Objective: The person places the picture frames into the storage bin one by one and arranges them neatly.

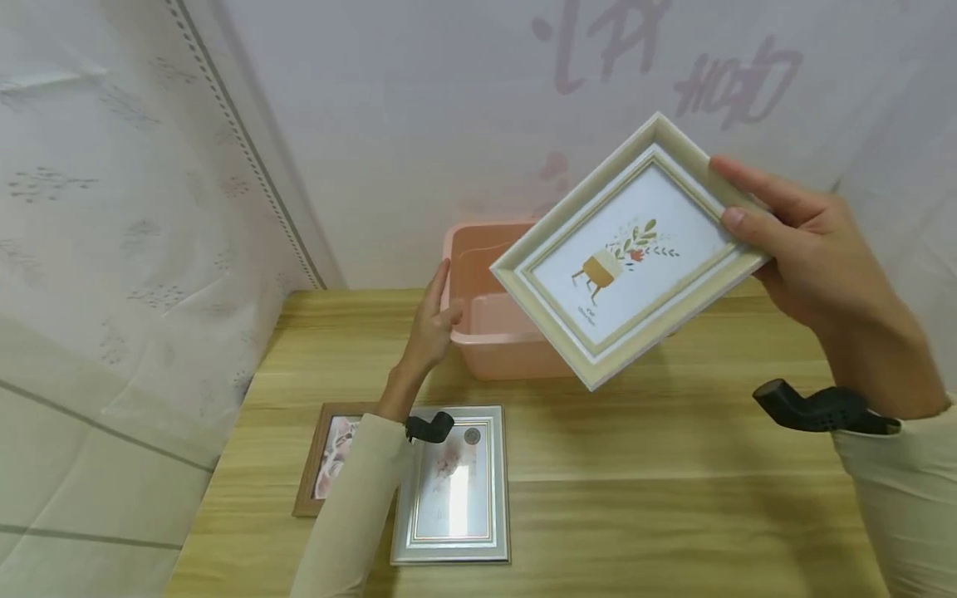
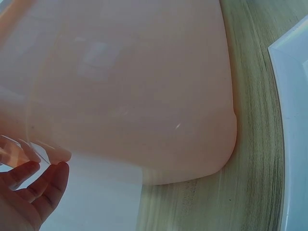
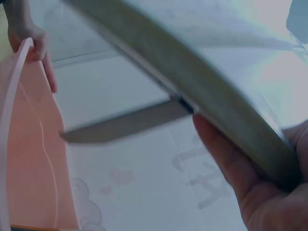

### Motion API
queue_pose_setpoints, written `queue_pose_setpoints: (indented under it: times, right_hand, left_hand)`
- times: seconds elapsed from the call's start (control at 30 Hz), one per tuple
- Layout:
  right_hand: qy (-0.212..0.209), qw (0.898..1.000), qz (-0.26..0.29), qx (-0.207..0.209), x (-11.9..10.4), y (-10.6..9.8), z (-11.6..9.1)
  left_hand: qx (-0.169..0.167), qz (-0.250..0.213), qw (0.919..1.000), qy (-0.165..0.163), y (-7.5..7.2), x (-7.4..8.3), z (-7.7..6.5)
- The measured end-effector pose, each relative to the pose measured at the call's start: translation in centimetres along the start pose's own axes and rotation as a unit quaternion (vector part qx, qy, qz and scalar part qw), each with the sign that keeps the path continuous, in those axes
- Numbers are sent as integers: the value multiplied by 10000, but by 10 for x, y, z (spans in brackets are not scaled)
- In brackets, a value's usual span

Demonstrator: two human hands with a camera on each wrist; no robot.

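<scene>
My right hand grips the right corner of a cream picture frame, thumb on its front. The frame is held tilted in the air, overlapping the pink plastic bin in the head view. Its picture shows a plant in a legged pot. From the right wrist view, a stand leg juts out of the frame's back. At the bin's left side my left hand holds the rim, thumb on the inner side and fingers outside. The bin's right part is hidden behind the frame.
On the wooden table lies a silver picture frame with a shiny front. A brown picture frame lies to its left, partly covered by my left sleeve. Behind the table hangs a pale printed cloth.
</scene>
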State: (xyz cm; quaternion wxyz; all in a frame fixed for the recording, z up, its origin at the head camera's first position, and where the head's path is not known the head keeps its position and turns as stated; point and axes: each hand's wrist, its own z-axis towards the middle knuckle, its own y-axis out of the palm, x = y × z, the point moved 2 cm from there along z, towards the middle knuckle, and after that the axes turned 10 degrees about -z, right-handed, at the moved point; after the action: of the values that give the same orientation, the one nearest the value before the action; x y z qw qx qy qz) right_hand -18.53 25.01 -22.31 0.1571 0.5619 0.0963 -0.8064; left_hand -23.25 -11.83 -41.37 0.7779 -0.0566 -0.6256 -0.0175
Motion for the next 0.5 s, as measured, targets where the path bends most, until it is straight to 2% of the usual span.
queue_pose_setpoints:
  times: [0.2, 0.37, 0.5]
  right_hand:
    - [173, 9945, -272, 993, 3, 8, 16]
    - [272, 9868, -724, 1426, 12, 7, 27]
    - [374, 9748, -1472, 1633, 24, 5, 34]
  left_hand:
    - [118, 6, 9999, -18, -5, 1, 0]
    - [68, 34, 10000, -51, -2, 0, 4]
    - [-8, 25, 9999, -137, 2, 1, 8]
